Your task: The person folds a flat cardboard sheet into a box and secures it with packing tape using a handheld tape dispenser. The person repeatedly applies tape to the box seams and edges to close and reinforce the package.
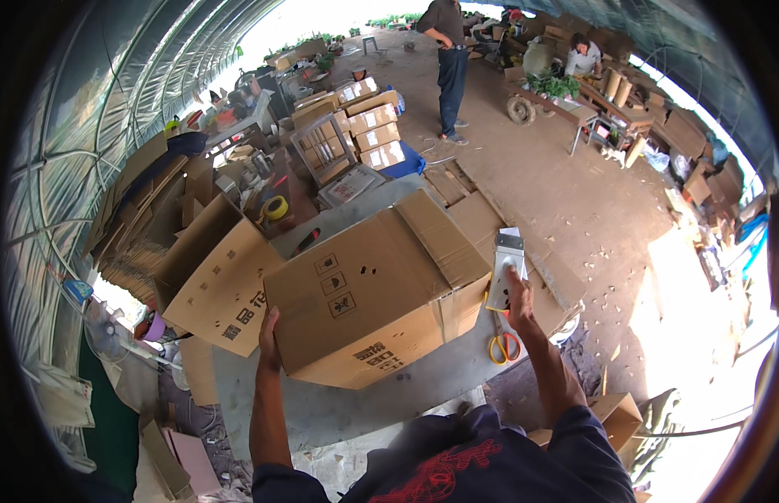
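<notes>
A closed cardboard carton (364,270) lies before me on a grey tabletop (389,409), with handling symbols and printed writing on its faces. A strip of clear tape runs down its right part. My left hand (270,336) holds the carton's left end, thumb up and most fingers hidden. Off the carton's right end, my right hand (520,298) grips a flat grey metal tool (509,254) that looks like a packing-tape dispenser. Scissors (504,349) with red and yellow handles lie just below that hand. Behind the carton is a red and black utility knife (306,241).
An open-topped carton (219,283) stands against the left side. Beyond it are a yellow tape roll (275,207) and flattened cardboard (131,220). Sealed boxes (377,135) are stacked behind the table. One person (451,69) stands on the dirt floor; another (583,58) is near a cart (553,104).
</notes>
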`<state>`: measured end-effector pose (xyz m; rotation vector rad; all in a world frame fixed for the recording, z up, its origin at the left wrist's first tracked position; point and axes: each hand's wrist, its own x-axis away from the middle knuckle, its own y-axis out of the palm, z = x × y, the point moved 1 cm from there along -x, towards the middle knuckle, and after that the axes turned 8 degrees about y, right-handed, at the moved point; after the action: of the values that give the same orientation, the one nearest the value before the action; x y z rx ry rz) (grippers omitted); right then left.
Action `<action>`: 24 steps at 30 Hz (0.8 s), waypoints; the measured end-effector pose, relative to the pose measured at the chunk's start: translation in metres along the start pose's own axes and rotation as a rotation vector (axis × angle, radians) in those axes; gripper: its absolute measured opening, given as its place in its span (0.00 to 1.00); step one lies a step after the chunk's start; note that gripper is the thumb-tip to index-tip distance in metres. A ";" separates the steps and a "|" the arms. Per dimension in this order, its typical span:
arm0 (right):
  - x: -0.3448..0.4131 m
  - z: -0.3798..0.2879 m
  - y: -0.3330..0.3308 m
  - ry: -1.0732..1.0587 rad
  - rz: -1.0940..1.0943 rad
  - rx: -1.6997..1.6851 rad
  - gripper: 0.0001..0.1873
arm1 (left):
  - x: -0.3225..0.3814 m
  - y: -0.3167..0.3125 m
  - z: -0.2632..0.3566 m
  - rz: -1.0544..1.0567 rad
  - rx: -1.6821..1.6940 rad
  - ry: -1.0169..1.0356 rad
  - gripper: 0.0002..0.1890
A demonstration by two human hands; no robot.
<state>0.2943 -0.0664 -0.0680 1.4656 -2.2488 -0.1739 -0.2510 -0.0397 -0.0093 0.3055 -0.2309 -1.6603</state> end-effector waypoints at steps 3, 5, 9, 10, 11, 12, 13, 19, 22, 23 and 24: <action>0.026 -0.020 -0.011 -0.072 -0.056 0.100 0.33 | 0.002 -0.008 0.019 0.144 -0.313 0.085 0.24; 0.042 -0.033 -0.021 -0.167 -0.084 0.175 0.34 | 0.010 0.005 0.037 0.470 -0.856 0.186 0.21; 0.081 -0.048 -0.042 -0.396 -0.113 0.497 0.33 | 0.037 0.110 0.061 0.507 -0.875 0.618 0.18; 0.089 -0.052 -0.048 -0.384 -0.193 0.572 0.34 | 0.047 0.150 0.059 0.379 -0.798 0.650 0.17; 0.097 -0.054 -0.054 -0.415 -0.215 0.632 0.34 | 0.056 0.191 0.053 0.229 -0.704 0.589 0.18; 0.104 -0.057 -0.057 -0.481 -0.266 0.653 0.34 | 0.063 0.232 0.047 0.101 -0.604 0.534 0.19; 0.109 -0.059 -0.060 -0.511 -0.336 0.643 0.33 | 0.069 0.270 0.041 -0.038 -0.619 0.525 0.20; 0.137 -0.062 -0.075 -0.779 -0.393 0.754 0.29 | 0.051 0.392 0.012 -0.583 -0.737 0.395 0.27; 0.148 -0.066 -0.089 -0.905 -0.423 0.815 0.28 | 0.047 0.408 0.000 -0.625 -0.692 0.316 0.27; 0.154 -0.068 -0.093 -0.926 -0.422 0.806 0.28 | 0.045 0.412 -0.004 -0.627 -0.666 0.287 0.28; 0.158 -0.070 -0.096 -0.926 -0.435 0.801 0.28 | 0.038 0.415 -0.008 -0.671 -0.637 0.210 0.26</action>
<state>0.3517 -0.2388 0.0086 2.7410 -2.8145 -0.0880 0.1377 -0.1240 0.1165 0.0644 0.6180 -2.2323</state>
